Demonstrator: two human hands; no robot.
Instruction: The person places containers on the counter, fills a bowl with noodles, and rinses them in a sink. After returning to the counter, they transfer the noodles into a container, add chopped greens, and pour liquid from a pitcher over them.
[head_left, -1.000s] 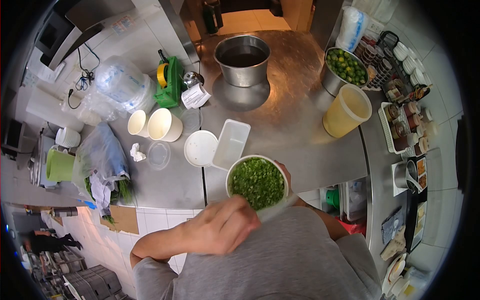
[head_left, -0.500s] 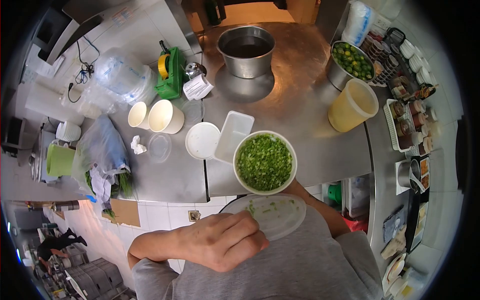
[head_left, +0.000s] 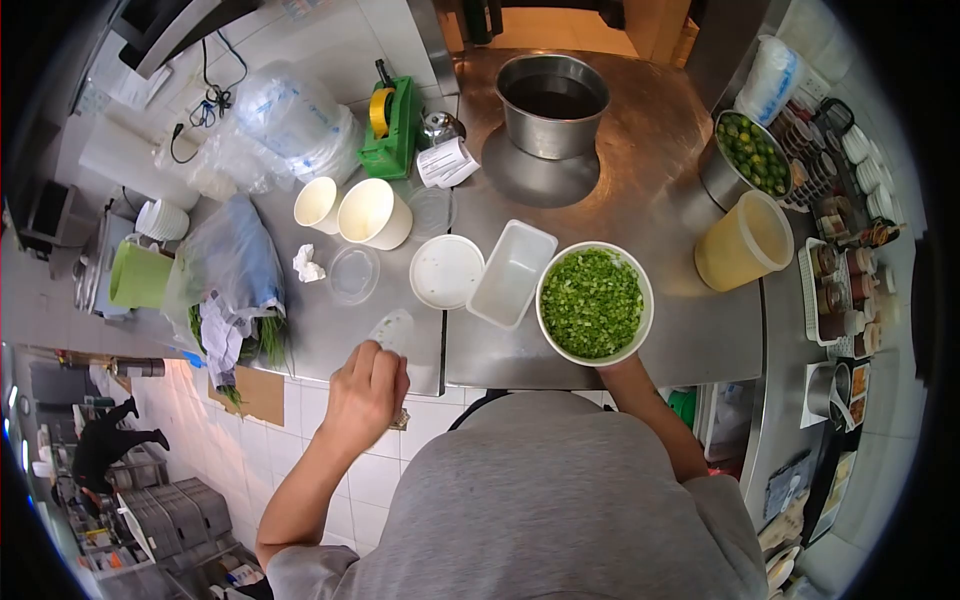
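Observation:
My left hand (head_left: 368,390) is closed on a clear plastic lid (head_left: 394,328) with a few green bits on it, held over the front edge of the counter. A white tub (head_left: 648,318) full of chopped green onions (head_left: 592,302) is held up by my right hand (head_left: 622,374), whose fingers are mostly hidden under and behind it. Just left of the tub lies a white rectangular tray (head_left: 513,274). Beside that is a round white lid (head_left: 446,272) on the counter.
Two paper tubs (head_left: 374,214), a clear lid (head_left: 355,275) and crumpled tissue (head_left: 308,264) stand left. A bag of greens (head_left: 232,262) sits at the left edge. Behind is a metal pot (head_left: 553,125); right, a yellowish container (head_left: 742,244) and a pot of green citrus (head_left: 750,155).
My left hand has swung left and forward with the clear lid, away from my chest. The view has shifted, and my right hand still holds the tub.

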